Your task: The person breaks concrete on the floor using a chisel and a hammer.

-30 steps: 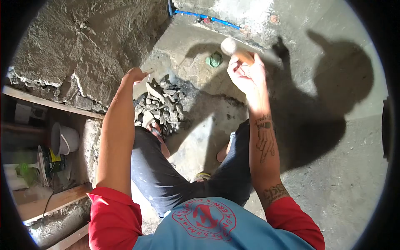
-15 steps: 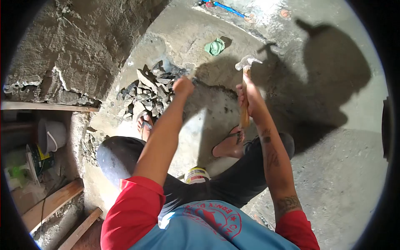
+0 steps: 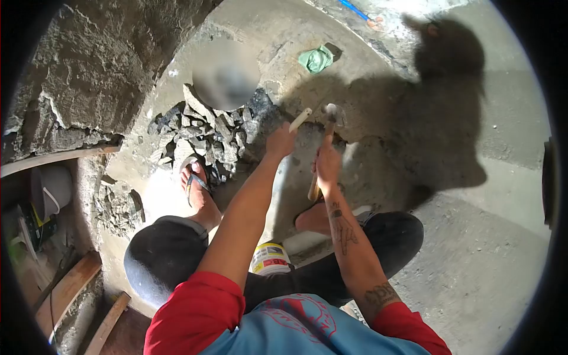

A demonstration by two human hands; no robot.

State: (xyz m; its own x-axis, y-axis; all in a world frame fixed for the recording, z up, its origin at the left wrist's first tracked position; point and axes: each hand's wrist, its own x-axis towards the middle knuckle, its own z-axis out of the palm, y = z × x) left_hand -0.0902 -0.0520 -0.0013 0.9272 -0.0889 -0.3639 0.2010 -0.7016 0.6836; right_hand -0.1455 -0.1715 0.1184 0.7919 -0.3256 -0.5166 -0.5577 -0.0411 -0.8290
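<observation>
Fingers of my left hand (image 3: 281, 141) are wrapped around a pale rod (image 3: 300, 120), its far end poking out past them, slanting forward and to the right; the grip hides the rest of it from me. On my right hand (image 3: 328, 167) the fingers are clamped on the wooden handle of a hammer (image 3: 329, 127), whose butt sticks out behind the fist. From my head camera I see the metal head just beside the rod's end, with a narrow gap between them. Both tools are above the concrete floor (image 3: 367, 151), in front of my feet. Forward and left of the rod I have a heap of grey rubble (image 3: 204, 133), with my left foot (image 3: 195, 180) in a flip-flop at its near edge. A blurred round patch covers part of what lies beyond the heap. Ahead of the hammer sits a crumpled green object (image 3: 316, 59), well apart from both hands, and farther off a blue pipe (image 3: 354, 7). Nearer me, between my legs, stands a labelled tub (image 3: 270, 258). Out left, I find a grey bucket (image 3: 52, 192) below the rough wall (image 3: 89, 71).
</observation>
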